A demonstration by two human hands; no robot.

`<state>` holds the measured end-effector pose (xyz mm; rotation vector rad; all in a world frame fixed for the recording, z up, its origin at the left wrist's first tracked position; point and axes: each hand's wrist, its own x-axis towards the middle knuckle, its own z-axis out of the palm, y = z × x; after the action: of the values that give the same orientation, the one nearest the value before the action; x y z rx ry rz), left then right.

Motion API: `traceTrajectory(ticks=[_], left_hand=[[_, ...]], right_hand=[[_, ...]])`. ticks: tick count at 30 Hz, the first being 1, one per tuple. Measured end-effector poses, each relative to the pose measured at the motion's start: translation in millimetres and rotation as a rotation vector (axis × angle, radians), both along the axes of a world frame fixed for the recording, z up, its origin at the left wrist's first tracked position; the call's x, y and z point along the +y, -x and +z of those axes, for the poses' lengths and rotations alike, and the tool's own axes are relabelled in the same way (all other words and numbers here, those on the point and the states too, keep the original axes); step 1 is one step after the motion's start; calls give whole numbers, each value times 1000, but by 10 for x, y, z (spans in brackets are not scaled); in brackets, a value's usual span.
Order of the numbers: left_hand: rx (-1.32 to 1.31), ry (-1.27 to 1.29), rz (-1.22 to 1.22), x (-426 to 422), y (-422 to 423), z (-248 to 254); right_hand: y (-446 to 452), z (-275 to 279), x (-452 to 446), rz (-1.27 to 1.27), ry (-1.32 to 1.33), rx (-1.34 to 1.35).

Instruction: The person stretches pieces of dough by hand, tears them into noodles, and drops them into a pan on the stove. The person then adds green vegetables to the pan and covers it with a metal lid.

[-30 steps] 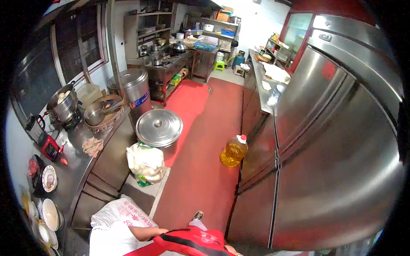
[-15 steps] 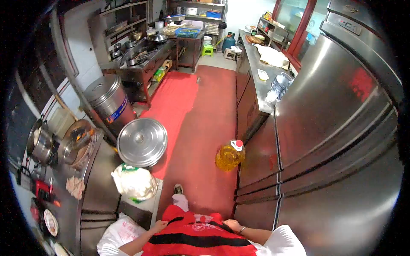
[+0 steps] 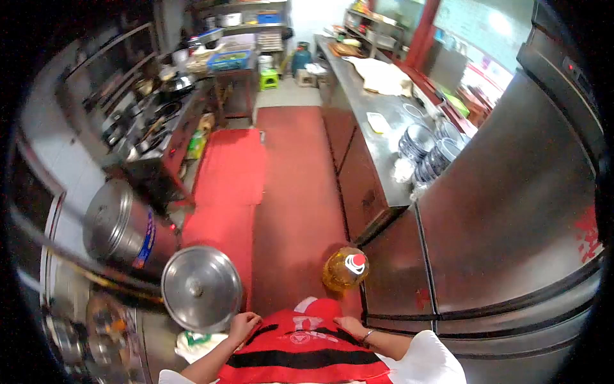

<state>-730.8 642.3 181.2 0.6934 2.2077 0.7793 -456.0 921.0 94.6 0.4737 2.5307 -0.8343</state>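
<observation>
My left hand is closed at the left edge of the red apron with black bands that I wear. At the apron's right edge my right hand is closed too, its fingers partly hidden by the cloth. A large jug of yellow oil with a red cap and white handle stands on the floor, ahead of my right hand and apart from it. A round metal lid lies ahead of my left hand, on top of something it hides. Below it a white and green bag shows in part.
A steel fridge rises at my right. Beyond it runs a steel counter with stacked bowls. On the left stand a tall steel pot and a stove. A red mat runs down the aisle.
My view has shifted forward and turned a little right. The oil jug and lid now appear lower and closer. Both hands stay at the apron's edges, slightly higher in view.
</observation>
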Motion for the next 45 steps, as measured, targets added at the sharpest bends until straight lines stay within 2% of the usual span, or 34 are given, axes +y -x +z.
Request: traceTrajectory(ticks=[3, 6, 8, 9, 11, 13, 14, 15, 17, 18, 19, 23, 25, 27, 30, 33, 34, 38, 40, 43, 45], left_hand=[[-83, -62, -138, 830, 654, 8], [-161, -171, -225, 1737, 1209, -104], [-169, -239, -214, 2328, 1460, -145], [-163, -253, -207, 2577, 1654, -13], [-230, -213, -180, 3061, 1846, 122], [-199, -196, -194, 3501, 2201, 173], [-313, -182, -132, 3741, 2309, 177], [-302, -214, -95, 3873, 2481, 82], [-289, -289, -25, 4174, 2825, -197], [-172, -271, -72, 4385, 2986, 115], [-199, -271, -40, 4539, 3156, 122], [-133, -218, -122, 5305, 3984, -283], [-101, -232, -178, 5764, 4473, -420], [31, -238, -347, 6431, 4909, -384], [193, -330, -568, 7337, 5163, 49], [345, -453, -815, 8462, 5340, 332], [377, -456, -885, 8800, 5332, 380], [448, -643, -1152, 10097, 5087, 545], [486, -683, -1224, 10674, 4895, 497], [579, -727, -1304, 11423, 4625, 197], [618, -693, -1344, 11786, 4542, -3]], right_hand=[[477, -52, 413, -301, 123, 251], [1151, -101, 1031, -584, 235, 316], [1617, -13, 1641, -612, 244, 322], [1933, 47, 1882, -627, 271, 332], [2297, -37, 2599, -601, 85, 523], [2853, 14, 3229, -716, 107, 579], [3067, 189, 3650, -791, 133, 602], [3314, 353, 3996, -869, 172, 626], [3733, 182, 4793, -1167, 327, 649], [3951, 299, 5087, -1310, 504, 744], [4154, 415, 5334, -1458, 675, 854], [4605, 420, 6429, -1709, 979, 1000], [4768, 428, 6737, -1844, 992, 1100], [5024, 428, 7085, -1951, 1004, 1144], [5076, 364, 7507, -2138, 998, 1107], [5186, 228, 7881, -2201, 945, 1198], [5223, 277, 7948, -2302, 969, 1140], [5365, 92, 8314, -2263, 1001, 1182], [5436, 45, 8473, -2246, 976, 1111], [5589, -9, 8654, -2062, 895, 1154], [5732, 141, 8766, -2139, 924, 1112]])
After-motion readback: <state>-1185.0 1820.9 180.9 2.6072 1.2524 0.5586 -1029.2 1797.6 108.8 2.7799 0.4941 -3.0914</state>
